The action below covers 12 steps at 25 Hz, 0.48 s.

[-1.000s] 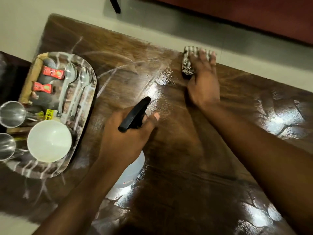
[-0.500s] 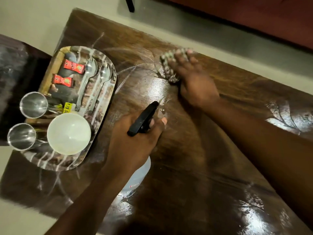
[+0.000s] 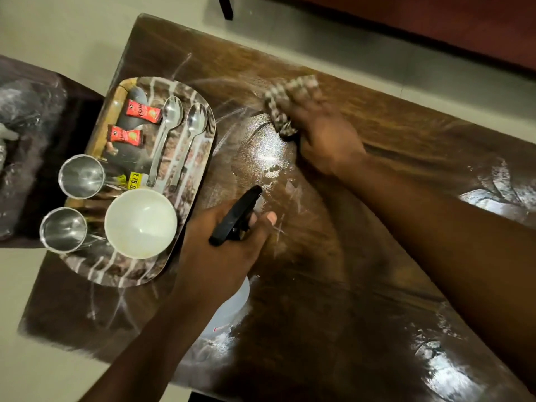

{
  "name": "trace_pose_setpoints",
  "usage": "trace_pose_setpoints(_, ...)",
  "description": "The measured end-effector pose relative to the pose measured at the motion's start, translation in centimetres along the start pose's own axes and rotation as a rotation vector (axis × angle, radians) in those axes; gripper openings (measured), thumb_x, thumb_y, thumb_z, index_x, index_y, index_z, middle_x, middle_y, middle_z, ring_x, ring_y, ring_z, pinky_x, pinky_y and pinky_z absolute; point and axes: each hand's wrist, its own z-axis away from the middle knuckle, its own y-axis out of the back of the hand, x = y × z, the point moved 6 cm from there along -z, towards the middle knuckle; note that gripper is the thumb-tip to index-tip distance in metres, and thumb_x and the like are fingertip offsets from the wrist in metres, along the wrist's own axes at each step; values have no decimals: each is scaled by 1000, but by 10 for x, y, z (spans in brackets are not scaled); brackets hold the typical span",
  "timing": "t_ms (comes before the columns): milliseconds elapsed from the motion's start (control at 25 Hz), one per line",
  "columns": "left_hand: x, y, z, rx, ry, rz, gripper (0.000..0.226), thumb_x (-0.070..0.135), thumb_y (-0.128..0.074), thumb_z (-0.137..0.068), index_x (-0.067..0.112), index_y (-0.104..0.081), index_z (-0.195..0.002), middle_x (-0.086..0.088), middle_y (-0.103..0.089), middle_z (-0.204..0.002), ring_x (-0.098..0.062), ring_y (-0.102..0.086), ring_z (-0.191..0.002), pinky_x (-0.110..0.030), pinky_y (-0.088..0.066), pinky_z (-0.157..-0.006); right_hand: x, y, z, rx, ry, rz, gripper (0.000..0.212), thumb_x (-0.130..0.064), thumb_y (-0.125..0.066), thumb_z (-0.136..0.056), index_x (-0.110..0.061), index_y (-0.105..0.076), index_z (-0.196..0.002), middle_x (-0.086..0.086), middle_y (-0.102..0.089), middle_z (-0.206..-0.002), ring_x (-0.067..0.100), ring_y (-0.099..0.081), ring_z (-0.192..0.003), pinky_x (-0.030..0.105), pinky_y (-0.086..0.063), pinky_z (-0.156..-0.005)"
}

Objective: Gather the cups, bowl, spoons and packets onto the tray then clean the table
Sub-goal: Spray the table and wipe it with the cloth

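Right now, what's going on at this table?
A person is cleaning the dark wooden table. The right hand presses a checked cloth on the wet surface; the left hand grips a clear spray bottle with a black trigger. The two steel cups, white bowl, two metal spoons and two red packets already sit on the patterned oval tray.

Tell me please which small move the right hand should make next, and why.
Probably draw the checked grey-and-white cloth, under the right hand, toward the person across the glossy wet patch of the dark brown wooden table. Droplets lie there, between the cloth and the black-triggered clear spray bottle gripped by the left hand.
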Motion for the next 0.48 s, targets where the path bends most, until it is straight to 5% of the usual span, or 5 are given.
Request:
trace_pose_setpoints(80,-4,4,6,-25,-13,-4,38,32,-84,-90,16,-60,-65,0,-56,-51,-8,-51,-43,-11,-41,-49,-9,-2,5,139,-272,-145,82,0,-50,-97,-37,-30,-167,-7,-13,-179,29,-7,-167,57,-30,-130)
trace_pose_setpoints(120,-6,6,9,-36,-21,-9,39,31,-84,-91,16,-59,-64,1,-56,-51,-9,-52,-44,-10,-41,-49,-25,-10,15,144,-267,-137,83,1,-52,-95,-35,-33,-167,-7,-13,-178,31,-10,-167,55,-35,-127)
trace_pose_setpoints(360,-18,21,22,-56,-75,-45,26,39,-86,-88,20,-70,-77,4,-66,-60,-10,-68,-59,-23,-54,-60,-89,-68,142,-261,724,101,52,-22,-50,-102,-19,-57,-153,3,-43,-170,32,-24,-163,55,-44,-120)
trace_pose_setpoints(400,-20,23,24,-65,-78,-48,27,38,-87,-87,18,-71,-76,3,-65,-59,-11,-67,-59,-23,-54,-61,-72,-65,143,-256,692,149,58,-26,-43,-102,-21,-51,-159,2,-36,-173,31,-21,-165,53,-40,-123)
trace_pose_setpoints(480,-26,26,29,-107,-69,-45,30,35,-86,-88,18,-68,-71,-1,-63,-56,-15,-64,-54,-24,-53,-59,-30,-49,125,-136,261,98,66,-23,-37,-98,-22,-43,-164,3,-28,-176,32,-17,-166,52,-33,-128)
